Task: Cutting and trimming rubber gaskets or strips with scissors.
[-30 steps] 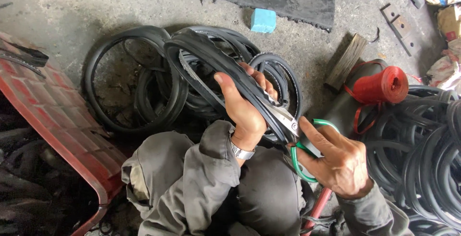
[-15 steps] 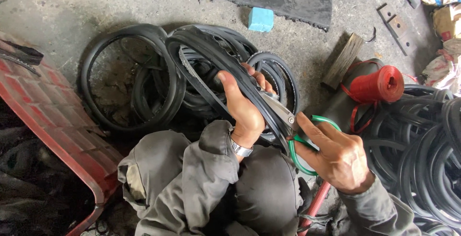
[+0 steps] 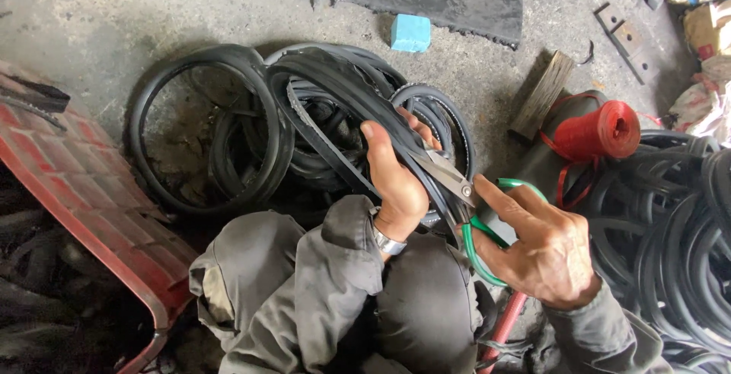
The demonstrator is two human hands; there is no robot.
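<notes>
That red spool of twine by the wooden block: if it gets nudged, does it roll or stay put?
The red twine spool lies on its side, so it would probably roll. Loose strands trailing from it may drag and slow it. It looks light.

black rubber strip [image 3: 335, 107]; green-handled scissors [image 3: 476, 229]; red twine spool [image 3: 598, 132]; blue block [image 3: 410, 33]; red crate [image 3: 68, 199]; grey sleeves [image 3: 335, 282].

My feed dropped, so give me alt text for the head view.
The left hand grips a black rubber strip while the right hand works green-handled scissors on it, above rubber rings on the concrete floor.
</notes>
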